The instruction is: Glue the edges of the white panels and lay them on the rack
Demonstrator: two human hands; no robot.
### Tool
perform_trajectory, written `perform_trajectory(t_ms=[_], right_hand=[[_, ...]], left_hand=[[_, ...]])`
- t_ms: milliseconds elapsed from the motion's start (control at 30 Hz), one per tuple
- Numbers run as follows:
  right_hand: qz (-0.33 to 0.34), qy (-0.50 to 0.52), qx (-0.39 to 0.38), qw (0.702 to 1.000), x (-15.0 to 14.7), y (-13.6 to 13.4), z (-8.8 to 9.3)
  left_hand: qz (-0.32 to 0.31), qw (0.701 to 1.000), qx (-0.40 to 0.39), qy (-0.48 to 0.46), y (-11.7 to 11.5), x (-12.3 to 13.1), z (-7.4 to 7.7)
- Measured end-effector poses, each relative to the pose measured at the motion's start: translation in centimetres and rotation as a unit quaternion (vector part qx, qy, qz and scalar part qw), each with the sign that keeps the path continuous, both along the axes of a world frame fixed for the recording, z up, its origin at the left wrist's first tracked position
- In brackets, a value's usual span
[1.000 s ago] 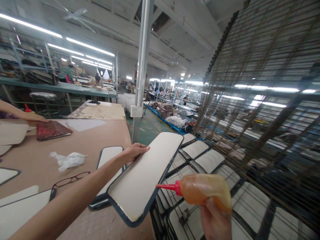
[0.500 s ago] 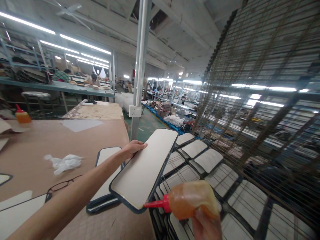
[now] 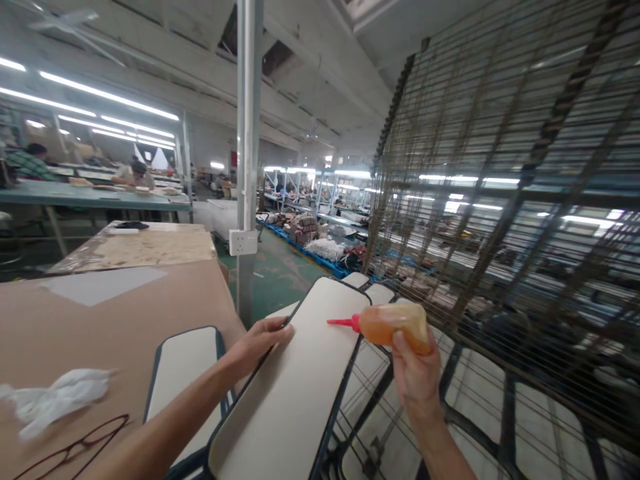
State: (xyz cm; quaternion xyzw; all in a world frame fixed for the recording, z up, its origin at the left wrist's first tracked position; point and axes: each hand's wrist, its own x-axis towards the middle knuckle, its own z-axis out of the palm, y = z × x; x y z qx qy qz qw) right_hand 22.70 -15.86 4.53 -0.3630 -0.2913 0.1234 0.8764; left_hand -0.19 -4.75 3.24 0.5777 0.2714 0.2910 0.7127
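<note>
The right hand is wrapped around a translucent squeeze bottle, tipped on its side, with amber liquid inside and a paler band along its upper wall. Its red nozzle points left over the dark-edged white panel; whether the tip touches, I cannot tell. The left hand grips that panel by its left edge, thumb on the white face. The panel is held tilted between the brown tabletop and the wire rack, its lower end cut off by the view. Beside the left forearm, a similar panel lies near the tabletop's right edge. Brown surface stretches from crumpled tissue to a white sheet; beyond that edge runs green floor.
</note>
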Motion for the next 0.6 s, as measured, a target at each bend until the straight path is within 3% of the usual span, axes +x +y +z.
perform_trajectory(t_ms=[133, 367, 433, 500, 600], right_hand=[[-0.010, 0.010, -0.010, 1.000, 0.1, -0.9, -1.2], [0.043, -0.026, -0.109, 0.993, -3.9, -5.3, -7.8], [0.057, -0.044, -0.118, 0.990, -4.2, -6.1, -8.6], [0.043, -0.060, -0.115, 0.991, -3.4, -6.1, -7.6], [-0.047, -0.045, -0.068, 0.996, -0.1, -4.8, -3.5]], left_hand=[[-0.097, 0.995, -0.003, -0.036, 0.7, -0.7, 0.4], [-0.084, 0.996, -0.018, -0.036, 2.7, 0.3, 0.1], [-0.081, 0.996, -0.010, -0.035, 2.5, 0.8, 0.2], [-0.085, 0.996, -0.006, -0.032, 2.0, 1.2, 0.4], [-0.120, 0.992, -0.006, -0.032, 0.8, 1.8, 0.9]])
